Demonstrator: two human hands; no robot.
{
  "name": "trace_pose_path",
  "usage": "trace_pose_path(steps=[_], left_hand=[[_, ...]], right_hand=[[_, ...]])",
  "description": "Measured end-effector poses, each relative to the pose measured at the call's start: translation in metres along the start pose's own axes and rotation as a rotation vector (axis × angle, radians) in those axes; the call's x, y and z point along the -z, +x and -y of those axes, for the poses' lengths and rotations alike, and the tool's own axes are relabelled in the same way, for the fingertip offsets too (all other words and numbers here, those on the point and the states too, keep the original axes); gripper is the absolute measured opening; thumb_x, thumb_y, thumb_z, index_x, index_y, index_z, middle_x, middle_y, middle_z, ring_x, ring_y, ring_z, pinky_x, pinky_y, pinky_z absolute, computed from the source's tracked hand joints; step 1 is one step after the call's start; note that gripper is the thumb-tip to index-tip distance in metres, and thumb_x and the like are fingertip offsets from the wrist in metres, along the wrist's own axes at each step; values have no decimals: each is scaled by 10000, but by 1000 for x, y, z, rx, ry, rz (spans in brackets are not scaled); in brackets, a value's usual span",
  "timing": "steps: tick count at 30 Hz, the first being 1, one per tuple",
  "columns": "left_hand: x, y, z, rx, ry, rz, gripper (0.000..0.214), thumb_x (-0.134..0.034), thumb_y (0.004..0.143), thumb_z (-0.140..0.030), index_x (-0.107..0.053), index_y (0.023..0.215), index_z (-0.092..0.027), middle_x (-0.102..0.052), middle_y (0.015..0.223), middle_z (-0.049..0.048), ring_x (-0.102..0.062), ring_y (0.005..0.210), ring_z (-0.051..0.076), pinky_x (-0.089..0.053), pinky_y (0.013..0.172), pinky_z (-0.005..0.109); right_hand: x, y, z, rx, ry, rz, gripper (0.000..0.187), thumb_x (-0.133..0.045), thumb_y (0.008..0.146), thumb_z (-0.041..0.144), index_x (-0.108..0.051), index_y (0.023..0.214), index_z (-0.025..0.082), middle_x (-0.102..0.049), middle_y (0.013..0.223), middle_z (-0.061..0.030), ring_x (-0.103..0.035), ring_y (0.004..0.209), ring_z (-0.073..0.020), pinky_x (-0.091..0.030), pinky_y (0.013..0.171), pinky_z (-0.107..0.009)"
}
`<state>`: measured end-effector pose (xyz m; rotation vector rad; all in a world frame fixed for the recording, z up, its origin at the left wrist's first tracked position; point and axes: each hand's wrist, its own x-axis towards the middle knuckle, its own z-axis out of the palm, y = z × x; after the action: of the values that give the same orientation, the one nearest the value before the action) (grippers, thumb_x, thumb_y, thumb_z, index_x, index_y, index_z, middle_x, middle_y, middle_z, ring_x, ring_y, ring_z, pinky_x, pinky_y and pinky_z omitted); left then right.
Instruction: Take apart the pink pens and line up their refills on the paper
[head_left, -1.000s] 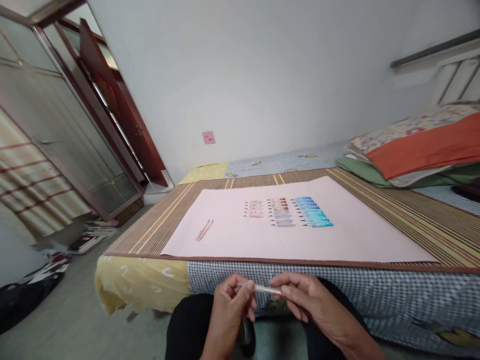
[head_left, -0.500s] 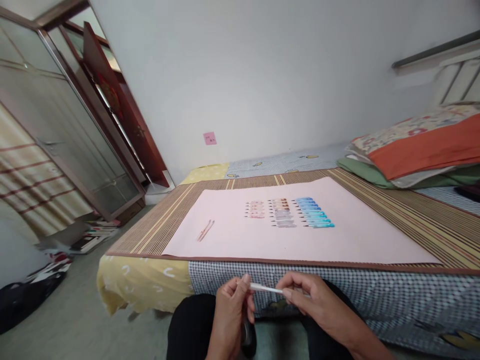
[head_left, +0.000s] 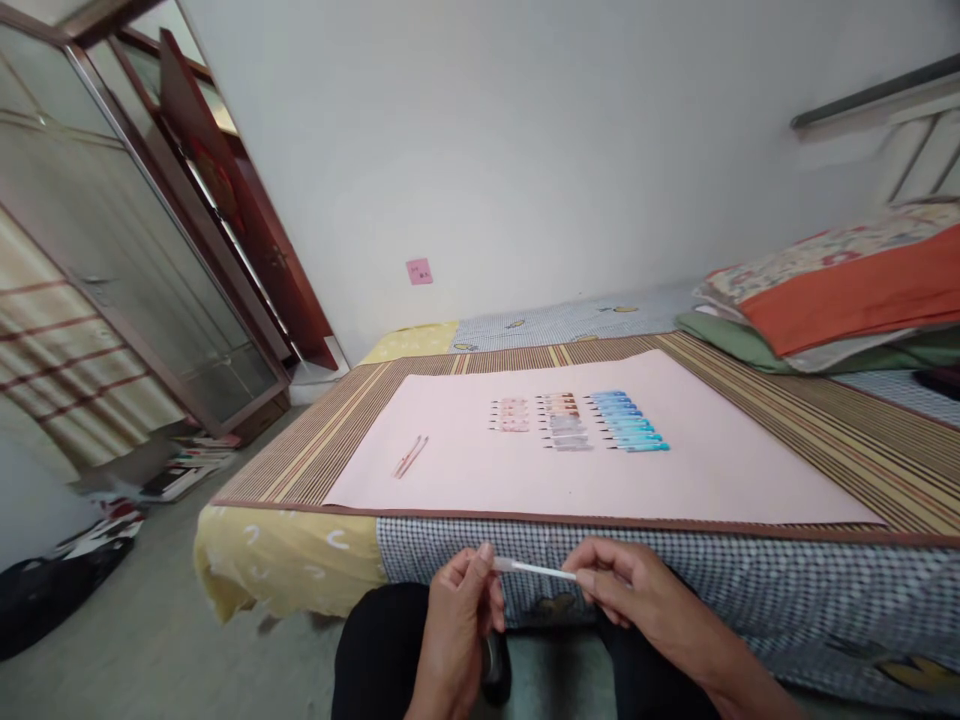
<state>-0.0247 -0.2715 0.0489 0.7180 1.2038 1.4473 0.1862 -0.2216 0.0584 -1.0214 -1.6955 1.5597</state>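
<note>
Between my two hands stretches a slim white pen refill, with a thicker translucent pen part at its left end. My left hand pinches the thicker part between thumb and fingers. The other end of the refill is pinched by my right hand, whose fingertips hide that end. Both hands are over my lap, in front of the bed's near edge. Beyond them on a pink sheet lie rows of blue pens, grey and brown pens and pink patterned pens.
Two thin pen-like sticks lie on the sheet's left side. A striped mat covers the bed under the sheet. Folded bedding with an orange pillow is piled at the right. Books and a dark bag are on the floor at left.
My right hand has shifted slightly right, away from the left, and more of the thin white refill shows between them. The pens on the sheet have not moved.
</note>
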Motion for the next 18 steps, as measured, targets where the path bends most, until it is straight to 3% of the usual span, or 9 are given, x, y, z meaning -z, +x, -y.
trace_pose_path(steps=[14, 18], left_hand=[[-1, -1, 1, -30, -118, 0, 500, -871, 702, -571, -593, 677, -156, -581, 541, -31, -463, 440, 50, -301, 440, 177], [-2, -1, -2, -19, -216, -47, 494, -914, 657, -545, -648, 748, -138, -688, 706, 6, -588, 510, 71, -388, 456, 168]], right_hand=[[1, -4, 3, 2, -8, -49, 280, -645, 853, 450, -722, 884, 183, -528, 667, 37, -436, 583, -109, -326, 554, -252], [2, -4, 2, 8, 32, -62, 305, -665, 848, 485, -732, 874, 189, -534, 662, 34, -437, 571, -107, -324, 538, -250]])
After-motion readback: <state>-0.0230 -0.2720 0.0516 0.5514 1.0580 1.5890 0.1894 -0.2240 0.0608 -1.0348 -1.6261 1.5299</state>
